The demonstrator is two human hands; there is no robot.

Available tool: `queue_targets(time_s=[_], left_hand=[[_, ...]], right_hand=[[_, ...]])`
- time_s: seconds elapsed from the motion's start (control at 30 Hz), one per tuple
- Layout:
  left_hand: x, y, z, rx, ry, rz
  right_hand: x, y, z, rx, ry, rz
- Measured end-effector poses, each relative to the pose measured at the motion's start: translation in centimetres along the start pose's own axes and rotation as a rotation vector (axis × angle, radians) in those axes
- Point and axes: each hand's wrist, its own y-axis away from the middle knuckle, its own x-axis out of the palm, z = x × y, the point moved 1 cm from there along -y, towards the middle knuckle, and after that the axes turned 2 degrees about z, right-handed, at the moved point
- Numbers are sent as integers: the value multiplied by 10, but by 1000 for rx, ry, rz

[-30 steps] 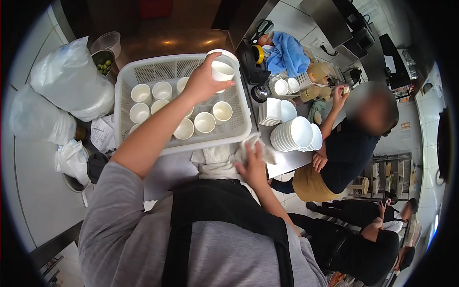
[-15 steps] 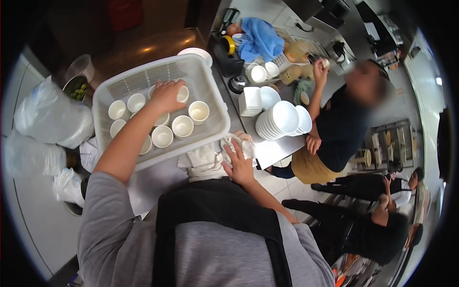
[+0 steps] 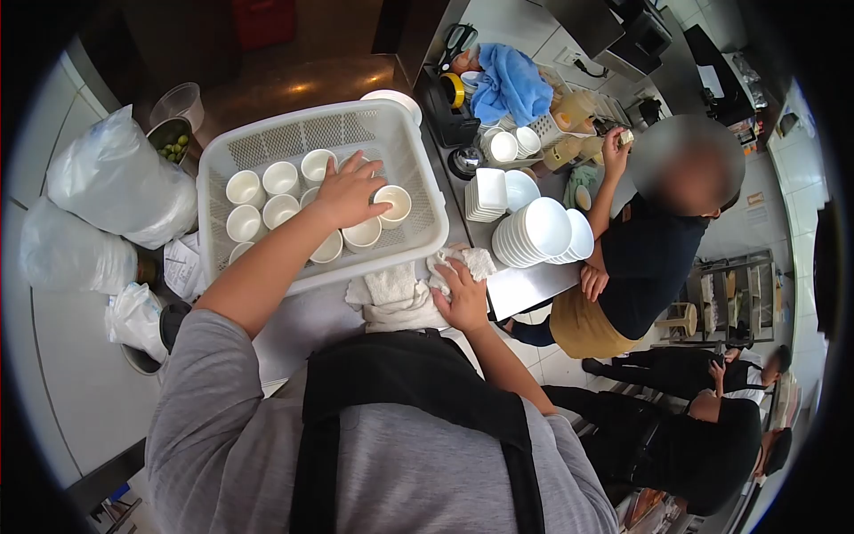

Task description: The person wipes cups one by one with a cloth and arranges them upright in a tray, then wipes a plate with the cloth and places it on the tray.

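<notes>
A white perforated plastic basket (image 3: 427, 214) holds several small white cups (image 3: 282, 178), standing mouth up. Over the cups at the basket's right side is my left hand (image 3: 351, 191), palm down with fingers spread. Its thumb side meets the rim of one cup (image 3: 393, 198); cups under the palm are partly hidden. My right hand (image 3: 463, 298) lies with fingers apart on a crumpled whitish cloth (image 3: 476, 260) by the basket's near right corner. A folded towel (image 3: 396, 298) sits just left of it, at the counter's edge.
Stacked white bowls (image 3: 538, 231) and square dishes (image 3: 487, 196) stand right of the basket. A blue cloth (image 3: 510, 84) lies farther back. Filled plastic bags (image 3: 124, 182) are at the left. A co-worker (image 3: 645, 258) stands at the right, with other people beyond.
The view has shifted, so the basket appears farther right. My left hand has moved slightly right over the cups, its fingers more spread. My right hand stays on the cloth.
</notes>
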Motion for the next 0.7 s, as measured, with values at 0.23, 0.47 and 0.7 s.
queue_targets(time_s=[0.23,0.47,0.7], left_hand=[[11,-4,4,-199,7,-270],[-8,16,9,-367,-95,-233],[-16,21,29,-458,-65,4]], right_hand=[[0,0,1,10,9,6],[1,1,0,27,-29,8],[1,0,-1,16,-19,0]])
